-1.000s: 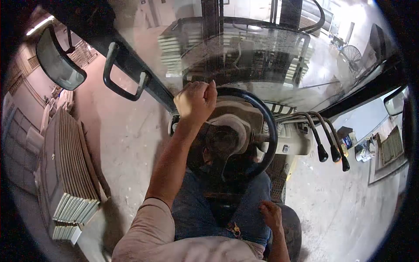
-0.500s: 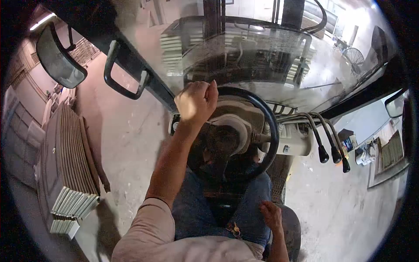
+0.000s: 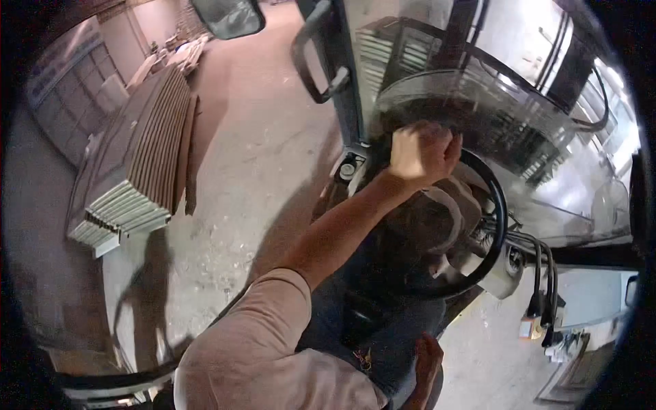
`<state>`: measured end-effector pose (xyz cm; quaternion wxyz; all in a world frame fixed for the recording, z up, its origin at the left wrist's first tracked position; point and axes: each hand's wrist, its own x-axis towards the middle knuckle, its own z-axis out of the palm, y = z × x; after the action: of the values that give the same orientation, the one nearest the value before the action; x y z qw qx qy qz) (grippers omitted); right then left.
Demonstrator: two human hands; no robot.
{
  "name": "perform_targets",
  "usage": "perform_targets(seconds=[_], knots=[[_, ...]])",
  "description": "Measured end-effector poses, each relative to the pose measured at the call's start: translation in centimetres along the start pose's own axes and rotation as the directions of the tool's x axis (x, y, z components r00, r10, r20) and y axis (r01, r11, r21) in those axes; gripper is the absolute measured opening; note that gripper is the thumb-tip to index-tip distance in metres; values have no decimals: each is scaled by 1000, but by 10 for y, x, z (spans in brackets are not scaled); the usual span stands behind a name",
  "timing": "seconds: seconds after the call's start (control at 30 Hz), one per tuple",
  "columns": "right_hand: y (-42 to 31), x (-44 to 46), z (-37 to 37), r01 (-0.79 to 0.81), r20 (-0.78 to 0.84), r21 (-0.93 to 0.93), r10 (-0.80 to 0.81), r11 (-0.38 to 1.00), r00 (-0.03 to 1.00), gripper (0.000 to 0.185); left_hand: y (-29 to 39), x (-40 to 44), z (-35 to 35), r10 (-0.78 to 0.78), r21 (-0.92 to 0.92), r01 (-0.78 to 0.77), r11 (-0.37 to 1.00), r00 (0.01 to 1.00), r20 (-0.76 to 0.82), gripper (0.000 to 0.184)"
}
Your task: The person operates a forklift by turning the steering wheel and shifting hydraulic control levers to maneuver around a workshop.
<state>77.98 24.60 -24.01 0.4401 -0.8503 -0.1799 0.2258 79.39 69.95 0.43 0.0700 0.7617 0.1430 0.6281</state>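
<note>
My left hand (image 3: pixel 425 154) is closed over the upper left of the black steering wheel (image 3: pixel 502 212), its arm stretched forward across the wheel. Down by my right thigh rests my right hand (image 3: pixel 427 359), fingers loosely curled, in shadow; I see nothing held in it. A small bunch of keys (image 3: pixel 365 359) hangs at my waist near that hand. Right of the wheel stand several control levers (image 3: pixel 547 294) with black knobs, untouched by either hand.
A stack of long panels (image 3: pixel 143 157) stands on the floor to the left. The cab post carries a grab handle (image 3: pixel 307 58), with a mirror (image 3: pixel 232 17) beyond it. Through the front windshield (image 3: pixel 478 96) show the dark mast and stacked slats.
My view has turned left, so the wheel and cab sit further right and the panel stack shows more fully. My left hand stays on the wheel; the right stays by my thigh.
</note>
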Motion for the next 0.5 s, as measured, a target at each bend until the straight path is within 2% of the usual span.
perform_targets(seconds=[0.03,0.13,0.23,0.33,0.5], knots=[[2,-1,-2,-25,-23,107,27,994,999,38,3,-1,-2,-9,-28,8,1000,1000,-11,31],[59,17,-9,13,48,13,-13,1000,999,40,7,-2,-10,-30,57,30,998,1000,1,35],[-2,12,-16,-43,157,86,29,995,987,40,11,-3,-15,-64,20,63,998,998,8,34],[-5,15,-16,37,136,93,-50,995,989,38,15,-3,-16,-59,24,59,998,998,-25,34],[6,31,-24,94,199,68,-106,993,974,36,19,-6,-15,-83,13,84,996,995,-59,31]])
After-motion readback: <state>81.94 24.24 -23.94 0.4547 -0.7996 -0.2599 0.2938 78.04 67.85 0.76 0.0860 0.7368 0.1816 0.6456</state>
